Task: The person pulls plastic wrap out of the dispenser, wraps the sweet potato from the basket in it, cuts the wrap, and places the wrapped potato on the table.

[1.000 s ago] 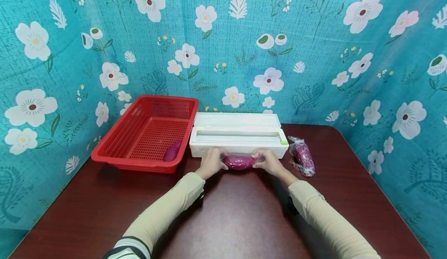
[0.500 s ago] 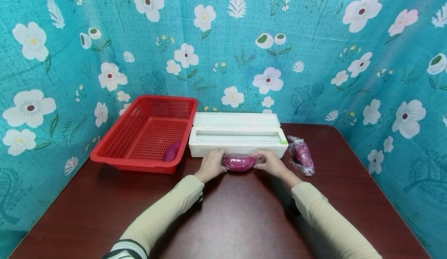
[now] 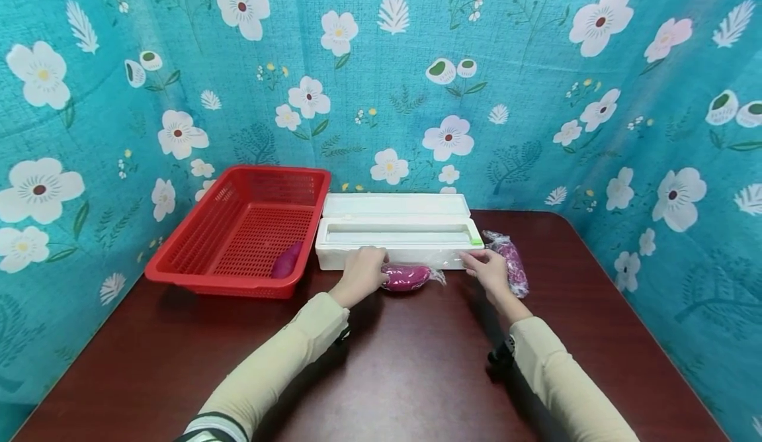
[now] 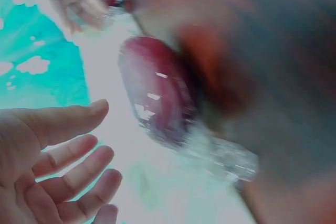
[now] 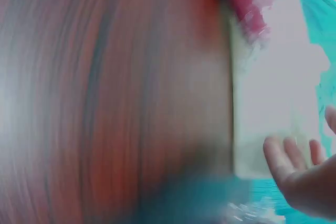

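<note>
A purple sweet potato (image 3: pixel 406 277) wrapped in cling film lies on the table along the front of a white cling film dispenser (image 3: pixel 417 255), its twisted film end pointing right. My left hand (image 3: pixel 363 273) is at the left end of the sweet potato; in the left wrist view its fingers (image 4: pixel 86 179) are spread and apart from the wrapped piece (image 4: pixel 157 90). By the dispenser's right front corner, my right hand (image 3: pixel 491 271) is raised with fingers loosely extended, and the right wrist view shows nothing between its fingers (image 5: pixel 281 158).
The dispenser's lid (image 3: pixel 395 204) stands open behind it, with a green slider (image 3: pixel 476 241) at the right. Another wrapped sweet potato (image 3: pixel 513 266) lies to the right, partly behind my right hand. A red basket (image 3: pixel 238 283) at left holds an unwrapped sweet potato (image 3: pixel 287 261).
My right hand has let go of the sweet potato's right end and moved right to the dispenser's corner. The twisted film end now shows. My left hand stays near the left end.
</note>
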A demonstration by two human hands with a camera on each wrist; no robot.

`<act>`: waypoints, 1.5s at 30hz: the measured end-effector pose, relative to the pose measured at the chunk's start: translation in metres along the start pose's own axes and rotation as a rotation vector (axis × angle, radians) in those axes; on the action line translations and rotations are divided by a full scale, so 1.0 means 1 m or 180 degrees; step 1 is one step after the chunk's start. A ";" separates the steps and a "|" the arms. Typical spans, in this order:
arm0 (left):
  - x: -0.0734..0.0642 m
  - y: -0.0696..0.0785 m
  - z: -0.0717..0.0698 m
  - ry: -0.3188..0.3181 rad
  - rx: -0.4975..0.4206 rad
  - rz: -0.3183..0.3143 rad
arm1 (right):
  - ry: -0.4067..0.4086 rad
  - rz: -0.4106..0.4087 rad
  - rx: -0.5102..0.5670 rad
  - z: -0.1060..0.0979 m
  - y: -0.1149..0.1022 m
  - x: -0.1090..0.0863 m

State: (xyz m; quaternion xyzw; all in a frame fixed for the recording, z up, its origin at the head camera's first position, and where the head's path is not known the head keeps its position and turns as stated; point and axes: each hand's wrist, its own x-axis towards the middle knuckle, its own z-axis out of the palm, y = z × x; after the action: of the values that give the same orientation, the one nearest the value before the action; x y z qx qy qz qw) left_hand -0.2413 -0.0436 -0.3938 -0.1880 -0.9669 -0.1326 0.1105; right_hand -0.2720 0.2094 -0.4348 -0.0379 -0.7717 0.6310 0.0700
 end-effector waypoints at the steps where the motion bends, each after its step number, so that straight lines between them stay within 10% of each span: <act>1: 0.002 0.003 -0.002 -0.0023 -0.0012 0.0008 | 0.0048 0.0251 0.0403 0.000 0.000 0.000; 5: 0.014 0.018 -0.009 -0.0135 -0.0167 0.0026 | 0.0176 0.0898 0.1448 0.002 0.001 0.000; 12: 0.030 0.039 -0.013 -0.0300 -0.0387 0.0021 | 0.0163 0.1203 0.2250 0.009 0.001 0.001; 21: 0.052 0.058 -0.002 -0.0333 -0.0783 0.0155 | 0.0287 0.1379 0.1744 0.012 0.006 0.004; 34: 0.083 0.082 0.020 -0.0182 -0.1090 0.0270 | 0.1110 0.0507 0.1469 0.012 0.014 0.012; 45: 0.092 0.092 0.037 -0.0224 -0.0960 0.0218 | 0.0939 0.0020 0.1520 0.008 0.039 0.027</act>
State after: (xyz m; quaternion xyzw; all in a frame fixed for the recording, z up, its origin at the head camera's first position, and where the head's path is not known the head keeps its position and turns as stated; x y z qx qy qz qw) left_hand -0.2950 0.0802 -0.3841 -0.2398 -0.9323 -0.2658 0.0516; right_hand -0.3016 0.2134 -0.4734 -0.1142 -0.5825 0.7829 0.1866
